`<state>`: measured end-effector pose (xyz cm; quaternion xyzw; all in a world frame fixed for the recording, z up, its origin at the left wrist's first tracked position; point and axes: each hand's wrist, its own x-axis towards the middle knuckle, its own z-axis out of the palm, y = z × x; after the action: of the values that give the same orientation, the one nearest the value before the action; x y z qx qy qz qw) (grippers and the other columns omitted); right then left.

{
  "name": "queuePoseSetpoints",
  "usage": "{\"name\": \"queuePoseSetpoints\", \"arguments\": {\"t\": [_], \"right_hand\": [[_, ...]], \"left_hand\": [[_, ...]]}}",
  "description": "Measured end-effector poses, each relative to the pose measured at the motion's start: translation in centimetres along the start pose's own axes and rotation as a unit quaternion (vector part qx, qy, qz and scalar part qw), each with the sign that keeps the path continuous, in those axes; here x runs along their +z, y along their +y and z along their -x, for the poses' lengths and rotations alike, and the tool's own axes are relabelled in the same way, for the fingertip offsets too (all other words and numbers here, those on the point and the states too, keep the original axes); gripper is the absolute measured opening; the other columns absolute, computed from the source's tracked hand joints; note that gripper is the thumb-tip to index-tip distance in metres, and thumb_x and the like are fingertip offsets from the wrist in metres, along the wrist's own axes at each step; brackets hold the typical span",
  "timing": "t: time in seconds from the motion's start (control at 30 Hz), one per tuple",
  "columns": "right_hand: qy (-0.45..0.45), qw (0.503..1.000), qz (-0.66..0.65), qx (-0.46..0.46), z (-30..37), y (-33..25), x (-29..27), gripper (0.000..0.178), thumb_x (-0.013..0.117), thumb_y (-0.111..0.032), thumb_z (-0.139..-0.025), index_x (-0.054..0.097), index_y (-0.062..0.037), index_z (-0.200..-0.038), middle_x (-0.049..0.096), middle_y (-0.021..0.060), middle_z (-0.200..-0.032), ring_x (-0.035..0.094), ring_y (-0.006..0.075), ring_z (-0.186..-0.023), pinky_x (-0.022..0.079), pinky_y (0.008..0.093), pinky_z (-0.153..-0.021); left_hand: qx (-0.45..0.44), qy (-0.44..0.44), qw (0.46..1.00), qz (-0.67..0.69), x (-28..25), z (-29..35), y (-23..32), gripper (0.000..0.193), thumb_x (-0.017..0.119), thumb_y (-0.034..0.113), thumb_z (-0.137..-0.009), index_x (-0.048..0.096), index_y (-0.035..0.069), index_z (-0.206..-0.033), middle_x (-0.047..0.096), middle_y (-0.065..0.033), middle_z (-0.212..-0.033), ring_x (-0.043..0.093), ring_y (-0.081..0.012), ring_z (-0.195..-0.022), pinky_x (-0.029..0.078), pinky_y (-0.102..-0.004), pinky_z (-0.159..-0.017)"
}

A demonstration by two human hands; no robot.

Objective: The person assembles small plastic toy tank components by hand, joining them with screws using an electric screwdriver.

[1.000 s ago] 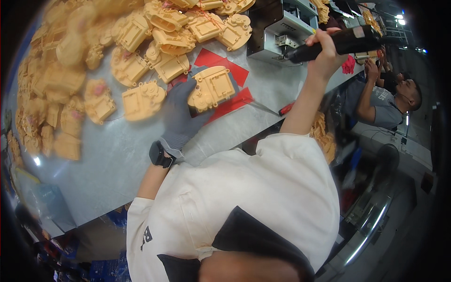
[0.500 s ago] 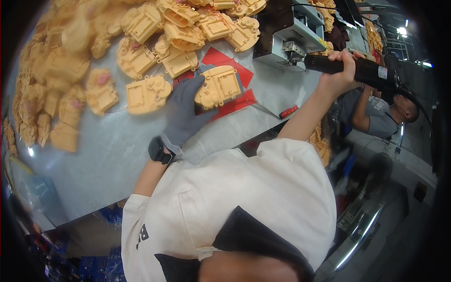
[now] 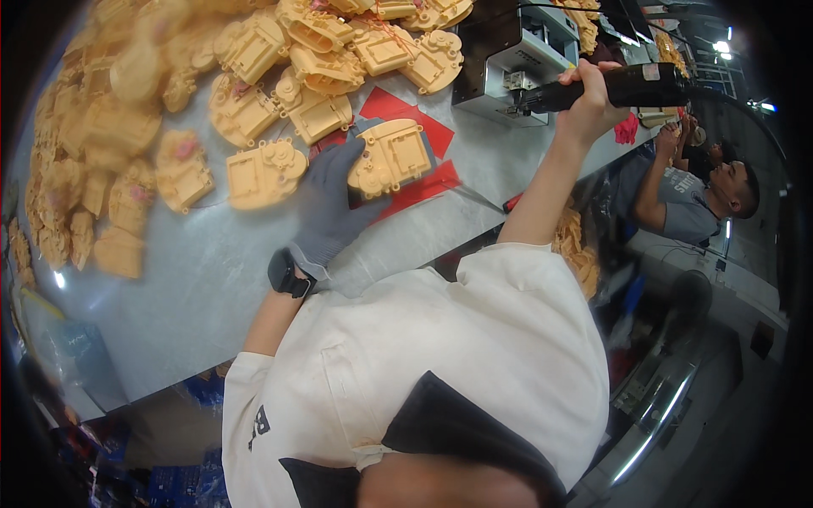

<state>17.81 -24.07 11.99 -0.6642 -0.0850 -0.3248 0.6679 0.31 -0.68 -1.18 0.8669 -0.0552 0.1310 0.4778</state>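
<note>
My left hand (image 3: 334, 190), in a grey glove, grips a yellow plastic housing (image 3: 394, 158) by its left side. The housing rests on a dark grey block over red sheets (image 3: 413, 117) on the table. My bare right hand (image 3: 590, 103) is wrapped round a black electric screwdriver (image 3: 648, 83) held nearly level. Its tip points left, at the front of a box-shaped machine (image 3: 508, 72) with a small metal outlet; whether they touch I cannot tell. Just left of my gloved hand lies another yellow housing (image 3: 267, 172).
Many more yellow housings (image 3: 326, 68) are heaped across the far and left parts of the grey metal table (image 3: 212, 296). A red-handled tool (image 3: 511, 203) lies near the table edge by my right forearm. Beyond, at right, a person in a grey shirt (image 3: 684, 203) works.
My right hand has moved slightly left with the screwdriver, bringing its tip to the machine's metal outlet. My left hand and its housing stay almost in place.
</note>
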Motion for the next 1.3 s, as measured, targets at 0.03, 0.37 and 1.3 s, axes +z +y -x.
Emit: {"name": "queuePoseSetpoints", "arguments": {"t": [0.03,0.37,1.3], "right_hand": [[-0.002,1.000,-0.001,0.000,0.4,-0.3,0.0,0.019,0.056,0.010,-0.067,0.046,0.0021,-0.081,0.052,0.0117,-0.059,0.052,0.0190,-0.044,0.046,0.0289,-0.048],[-0.323,0.924,-0.193,0.070,13.6,-7.8,5.1,0.047,0.050,-0.001,-0.072,0.035,-0.0006,-0.116,0.046,0.0071,-0.060,0.048,0.0177,-0.047,0.044,0.0338,-0.054],[-0.382,0.920,-0.076,0.045,15.9,-5.8,5.5,0.034,0.060,0.004,-0.074,0.034,-0.0048,-0.094,0.049,0.0083,-0.062,0.048,0.0159,-0.048,0.042,0.0281,-0.046]], "left_hand": [[-0.007,-0.013,1.000,0.004,-0.1,0.1,0.0,0.075,0.078,0.021,-0.062,0.042,0.009,-0.127,0.051,-0.0152,-0.116,0.049,-0.0331,-0.106,0.041,-0.0409,-0.090],[0.005,0.018,0.999,0.032,-0.4,-0.1,-0.1,0.078,0.079,0.017,-0.056,0.045,0.008,-0.125,0.053,-0.0155,-0.117,0.052,-0.0340,-0.107,0.043,-0.0401,-0.091],[0.067,0.009,0.997,0.037,-0.3,-0.3,-0.7,0.076,0.075,0.020,-0.060,0.043,0.007,-0.127,0.050,-0.0162,-0.121,0.049,-0.0353,-0.107,0.041,-0.0412,-0.091]]}}
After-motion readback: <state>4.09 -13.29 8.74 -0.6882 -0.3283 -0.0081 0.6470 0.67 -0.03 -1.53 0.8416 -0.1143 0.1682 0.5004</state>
